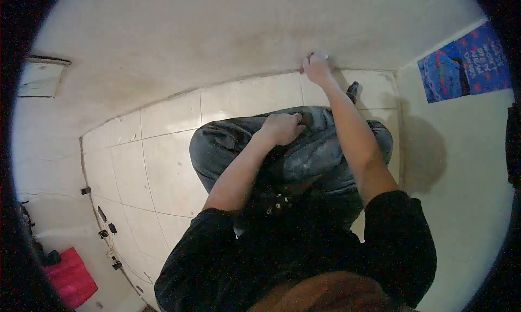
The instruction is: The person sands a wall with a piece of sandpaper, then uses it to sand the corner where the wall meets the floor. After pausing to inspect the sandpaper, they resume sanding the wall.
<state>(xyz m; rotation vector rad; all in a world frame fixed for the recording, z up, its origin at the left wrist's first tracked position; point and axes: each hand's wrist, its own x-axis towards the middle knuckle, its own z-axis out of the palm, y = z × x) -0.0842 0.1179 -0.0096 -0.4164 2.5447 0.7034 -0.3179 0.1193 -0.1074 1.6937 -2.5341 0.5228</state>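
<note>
I crouch on a tiled floor [163,149] facing a pale wall [217,35]. My right hand [316,68] reaches forward to the wall's base and presses a small white object [319,56] against it; what the object is I cannot tell. My left hand [282,128] rests on my knee, fingers curled on the grey jeans [304,149], holding nothing I can see. My black sleeves fill the lower part of the view.
A blue poster [467,62] hangs on the right wall. A white panel [40,77] sits on the left wall. Small dark items and a cable [106,230] lie along the left floor edge. A red object [70,276] lies at the lower left.
</note>
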